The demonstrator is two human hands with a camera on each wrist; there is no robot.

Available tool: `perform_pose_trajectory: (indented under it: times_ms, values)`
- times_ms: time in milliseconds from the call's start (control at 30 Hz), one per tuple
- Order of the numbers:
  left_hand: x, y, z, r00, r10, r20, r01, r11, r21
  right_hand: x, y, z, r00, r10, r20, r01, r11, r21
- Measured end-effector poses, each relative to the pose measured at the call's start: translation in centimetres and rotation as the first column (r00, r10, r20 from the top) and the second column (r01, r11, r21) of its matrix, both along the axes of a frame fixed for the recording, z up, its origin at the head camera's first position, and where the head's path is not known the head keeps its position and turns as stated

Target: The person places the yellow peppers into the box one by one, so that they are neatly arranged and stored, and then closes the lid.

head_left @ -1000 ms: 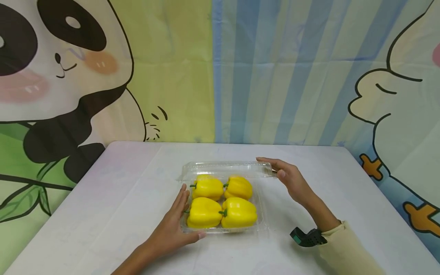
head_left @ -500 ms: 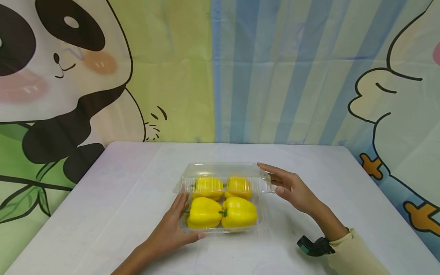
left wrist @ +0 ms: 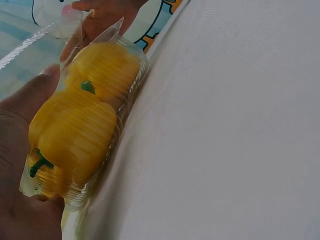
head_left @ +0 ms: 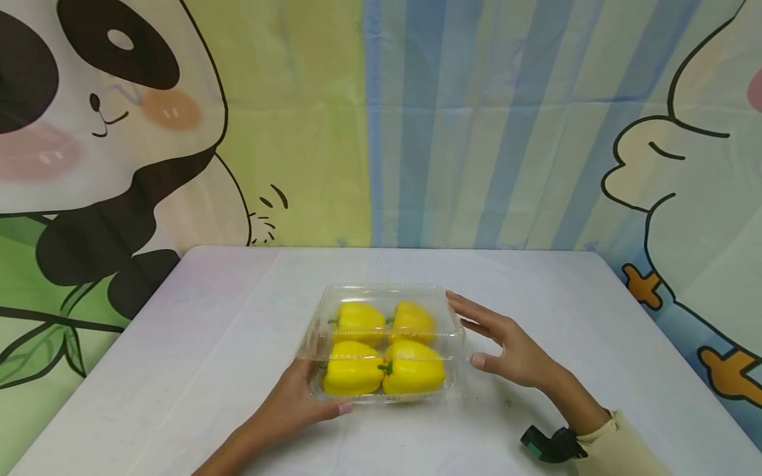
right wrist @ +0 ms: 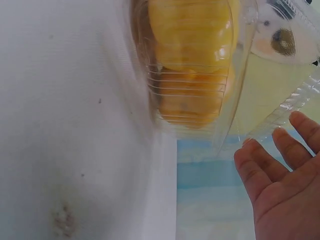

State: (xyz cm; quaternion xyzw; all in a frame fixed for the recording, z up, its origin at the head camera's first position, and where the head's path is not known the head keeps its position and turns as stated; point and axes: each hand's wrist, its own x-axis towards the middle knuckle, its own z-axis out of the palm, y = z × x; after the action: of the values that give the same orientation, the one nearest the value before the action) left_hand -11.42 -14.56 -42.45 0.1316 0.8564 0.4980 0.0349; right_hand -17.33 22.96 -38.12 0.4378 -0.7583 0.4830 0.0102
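Several yellow bell peppers [head_left: 354, 367] with green stems sit in two rows inside a clear plastic clamshell container [head_left: 381, 398] on the table. Its hinged lid [head_left: 381, 291] slants over them, its front edge still above the base. My left hand [head_left: 292, 400] holds the near left corner, thumb along the front and fingers at the left side, partly hidden by the lid. My right hand [head_left: 506, 340] has its fingers extended, fingertips against the lid's right edge, thumb apart from it. In the right wrist view, the straight fingers [right wrist: 295, 150] meet the lid's rim.
A white-covered table [head_left: 196, 357] holds the container near its middle. Behind it hangs a cloth backdrop [head_left: 440, 125] with a panda, stripes and a white cartoon figure. A dark device [head_left: 550, 444] is on the right wrist.
The lid has swung down and forward from behind the peppers until it covers them. My right hand has moved toward me with it, while the left hand stays at the container's corner.
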Motion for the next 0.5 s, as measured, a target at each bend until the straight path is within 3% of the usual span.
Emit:
perform_pose_trajectory:
  times_ms: [200, 500]
  values:
    - [-0.1, -0.8, -0.1, 1.0, 0.004, -0.028, -0.002, 0.998, 0.067, 0.5, 0.1, -0.5, 1.0, -0.01, 0.011, 0.01, 1.0, 0.021]
    - [-0.4, -1.7, -0.1, 0.981, -0.156, -0.116, 0.177, 0.964, 0.2, 1.2, 0.3, -1.0, 0.997, -0.011, 0.075, 0.007, 0.998, 0.061]
